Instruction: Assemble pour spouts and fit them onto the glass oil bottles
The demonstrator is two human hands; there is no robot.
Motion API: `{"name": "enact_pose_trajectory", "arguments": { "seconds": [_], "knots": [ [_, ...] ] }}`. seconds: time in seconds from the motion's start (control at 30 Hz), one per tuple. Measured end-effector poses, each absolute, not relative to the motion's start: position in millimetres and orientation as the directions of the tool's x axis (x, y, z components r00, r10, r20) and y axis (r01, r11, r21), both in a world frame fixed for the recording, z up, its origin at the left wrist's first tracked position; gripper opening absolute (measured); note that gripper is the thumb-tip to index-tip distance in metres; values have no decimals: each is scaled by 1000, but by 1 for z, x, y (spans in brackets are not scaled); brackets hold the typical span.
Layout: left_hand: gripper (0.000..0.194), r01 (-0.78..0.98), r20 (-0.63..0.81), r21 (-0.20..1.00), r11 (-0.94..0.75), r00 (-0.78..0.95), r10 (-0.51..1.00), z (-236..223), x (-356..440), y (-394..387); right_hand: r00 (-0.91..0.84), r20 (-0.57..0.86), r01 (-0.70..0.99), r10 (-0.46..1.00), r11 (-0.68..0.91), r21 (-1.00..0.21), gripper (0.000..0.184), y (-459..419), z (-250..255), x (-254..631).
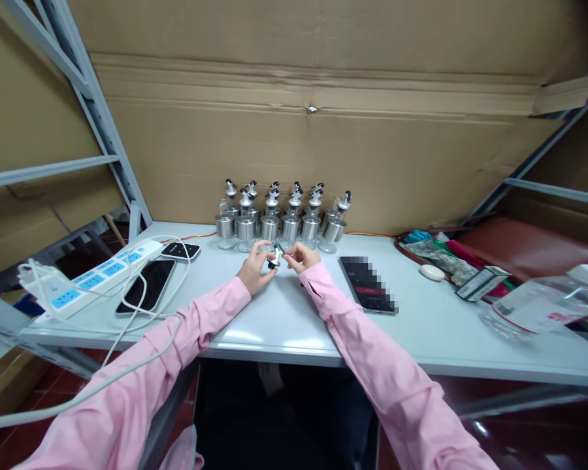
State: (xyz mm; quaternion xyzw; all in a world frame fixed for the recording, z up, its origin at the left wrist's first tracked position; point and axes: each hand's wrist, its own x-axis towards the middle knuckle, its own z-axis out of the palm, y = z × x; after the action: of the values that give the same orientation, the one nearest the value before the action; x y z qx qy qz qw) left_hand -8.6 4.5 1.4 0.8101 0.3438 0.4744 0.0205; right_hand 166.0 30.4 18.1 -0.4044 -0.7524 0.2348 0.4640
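L hand (257,269) grasps blk/wht pourer (276,256), R hand (300,257) pinches its dark end, both in front of btls (270,228); phone (364,284) front-right of btls.

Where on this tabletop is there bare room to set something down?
Bare patches lie between the pink sleeves and between the right smartphone and the clear plastic bottle. It's crowded behind the hands with glass dispenser bottles and at left, where white cables cross another smartphone.

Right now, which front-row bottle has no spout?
The leftmost front-row bottle: its glass neck stands bare, while the other front bottles carry spouts.
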Motion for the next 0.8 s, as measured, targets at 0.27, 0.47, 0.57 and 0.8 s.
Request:
{"name": "enact_pose_trajectory", "arguments": {
  "seconds": [0.27, 0.47, 0.57, 0.8],
  "knots": [
    [15, 535, 757, 357, -765, 313, 573, 4, -8, 3, -275, 519, 417, 810, 586, -694, 12, 29, 18, 162],
    [17, 623, 703, 362, -693, 306, 642, 7, -6, -3, -296, 525, 438, 798, 602, -668, 13, 25, 20, 158],
    [18, 652, 682, 377, -658, 285, 673, 7, -4, -4, -313, 518, 440, 796, 605, -664, 13, 23, 21, 157],
    [24, 694, 638, 396, -601, 263, 724, 1, -5, 0, -309, 496, 457, 811, 585, -670, 14, 20, 23, 156]
  ]
}}
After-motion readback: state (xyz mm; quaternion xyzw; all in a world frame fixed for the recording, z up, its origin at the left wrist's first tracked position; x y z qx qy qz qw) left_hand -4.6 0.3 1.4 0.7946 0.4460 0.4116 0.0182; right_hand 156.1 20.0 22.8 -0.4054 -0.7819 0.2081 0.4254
